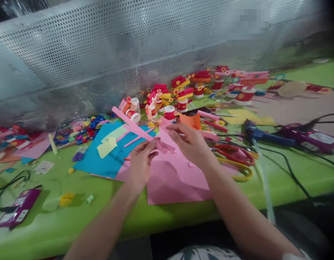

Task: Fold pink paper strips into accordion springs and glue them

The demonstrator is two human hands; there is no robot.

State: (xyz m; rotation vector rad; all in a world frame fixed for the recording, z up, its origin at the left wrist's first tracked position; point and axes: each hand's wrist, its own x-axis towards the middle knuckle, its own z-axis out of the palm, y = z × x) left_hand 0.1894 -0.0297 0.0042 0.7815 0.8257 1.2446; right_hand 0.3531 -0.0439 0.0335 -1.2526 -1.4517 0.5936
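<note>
My left hand point(143, 159) is closed in a pinch on pink paper strips point(134, 126). One long strip rises from it to the upper left, and short ends stick out to the right. My right hand point(190, 142) hovers just right of these ends, its fingers loosely bent and apart, with nothing visible between them. Beneath both hands lies a pink paper sheet point(177, 184). It overlaps a blue paper sheet point(99, 144) on the left, which carries a pale yellow paper piece point(107, 147).
Scissors with red and yellow handles point(238, 171) lie right of my right hand. Farther right is a blue glue gun point(256, 133) beside a purple power strip point(310, 139). Paper-and-cup models point(183, 103) line the back, before a perforated metal screen point(102, 47). Another purple power strip point(20, 206) lies left.
</note>
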